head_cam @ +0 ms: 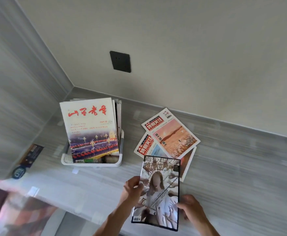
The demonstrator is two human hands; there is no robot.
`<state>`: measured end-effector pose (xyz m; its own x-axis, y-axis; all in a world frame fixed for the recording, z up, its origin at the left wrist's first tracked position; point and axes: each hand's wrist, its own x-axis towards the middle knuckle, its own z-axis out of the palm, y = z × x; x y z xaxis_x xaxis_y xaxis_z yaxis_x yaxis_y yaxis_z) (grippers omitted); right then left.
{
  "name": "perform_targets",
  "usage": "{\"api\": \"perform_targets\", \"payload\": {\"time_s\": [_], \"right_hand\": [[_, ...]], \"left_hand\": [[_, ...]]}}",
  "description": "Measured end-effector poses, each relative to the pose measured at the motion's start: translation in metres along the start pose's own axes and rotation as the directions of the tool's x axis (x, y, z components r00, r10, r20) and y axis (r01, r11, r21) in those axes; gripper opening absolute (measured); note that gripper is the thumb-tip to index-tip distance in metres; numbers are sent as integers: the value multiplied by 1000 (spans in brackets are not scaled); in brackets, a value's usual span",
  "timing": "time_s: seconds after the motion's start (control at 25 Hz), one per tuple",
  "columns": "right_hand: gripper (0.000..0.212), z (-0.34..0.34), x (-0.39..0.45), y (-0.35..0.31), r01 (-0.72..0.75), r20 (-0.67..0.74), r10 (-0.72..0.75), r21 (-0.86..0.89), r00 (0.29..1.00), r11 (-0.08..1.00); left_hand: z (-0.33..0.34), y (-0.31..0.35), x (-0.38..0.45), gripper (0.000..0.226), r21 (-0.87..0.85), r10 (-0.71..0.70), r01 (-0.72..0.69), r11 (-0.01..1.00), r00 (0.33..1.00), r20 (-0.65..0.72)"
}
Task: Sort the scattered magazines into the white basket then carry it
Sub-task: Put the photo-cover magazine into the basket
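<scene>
A white basket [118, 163] stands on the grey floor near the corner, with several magazines upright in it; the front one has a white cover with red characters [90, 126]. I hold a dark-edged magazine [158, 193] with a figure on its cover just above the floor. My left hand [132, 188] grips its left edge and my right hand [190, 208] grips its lower right edge. Beyond it lie scattered magazines: one with an orange cover [173, 133] on top, one with a red title block [146, 147] beneath it, and another [187, 164] partly hidden.
Two grey walls meet in a corner behind the basket, with a dark socket plate [120, 61] on the right wall. A dark leaflet [30, 154] and a round blue sticker [18, 172] sit at the left wall. Blurred furniture fills the lower left.
</scene>
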<state>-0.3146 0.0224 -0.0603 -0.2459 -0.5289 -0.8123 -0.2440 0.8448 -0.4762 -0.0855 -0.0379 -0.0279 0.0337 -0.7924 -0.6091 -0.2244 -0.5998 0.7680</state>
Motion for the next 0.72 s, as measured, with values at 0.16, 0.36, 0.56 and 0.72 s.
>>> {"api": "perform_targets", "payload": {"time_s": [0.16, 0.36, 0.56, 0.72], "right_hand": [[26, 30, -20, -69, 143, 40, -145, 38, 989, 989], [11, 76, -61, -186, 496, 17, -507, 178, 862, 850], [11, 146, -77, -282, 591, -2, -625, 328, 780, 737], [13, 189, -61, -300, 513, -8, -530, 259, 848, 818]], "left_hand": [[-70, 28, -8, 29, -31, 280, -279, 960, 957, 72], [-179, 83, -6, 17, -238, 435, -429, 871, 900, -31], [-266, 117, 34, 26, -319, 413, -464, 827, 885, -216], [-289, 102, 62, 30, -236, 320, -383, 893, 910, -265]]}}
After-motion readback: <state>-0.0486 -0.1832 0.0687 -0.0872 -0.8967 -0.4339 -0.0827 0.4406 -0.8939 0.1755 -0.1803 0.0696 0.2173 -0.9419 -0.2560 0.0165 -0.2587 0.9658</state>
